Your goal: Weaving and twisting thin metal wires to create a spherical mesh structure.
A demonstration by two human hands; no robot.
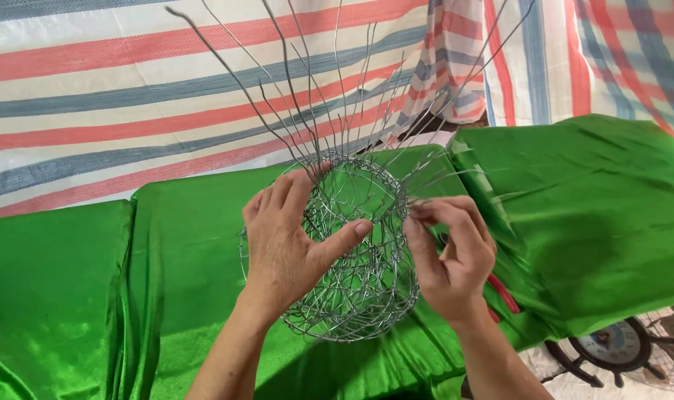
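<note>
Wire basket: a round basket (355, 259) made of thin silver wire sits in the middle of the view, held up just over the green cloth. Its open mouth faces the camera.

Loose wires: many long, thin wire ends (292, 96) stick up from the basket's top rim. They fan out toward 11, 12 and 1 o'clock.

Left hand: the left hand (285, 244) is at 9 o'clock from the basket. Its fingers curl over the top rim and its thumb pushes into the mesh near the middle. This grip is closed on the basket's left wall.

Right hand: the right hand (452, 255) is at 3 o'clock from the basket, touching its right edge. The fingertips pinch together on a wire at the rim. This grip is closed too, tight on that thin wire.

Basket and grips: the basket lies right between the two hands. One hand has each side.

Green cloth: a shiny green cloth (611, 192) covers the desk under the hands. It has folds and wrinkles.

Red thing: a bit of something red and thin (504, 292) peeks out at 4 o'clock, just under the right hand. I cannot tell what it is.

Striped sheet: a big sheet (92, 96) with red, blue and cream stripes hangs behind the desk at 12 o'clock.

Fan: a dark fan (611, 348) lies at 5 o'clock, down by the corner.
</note>
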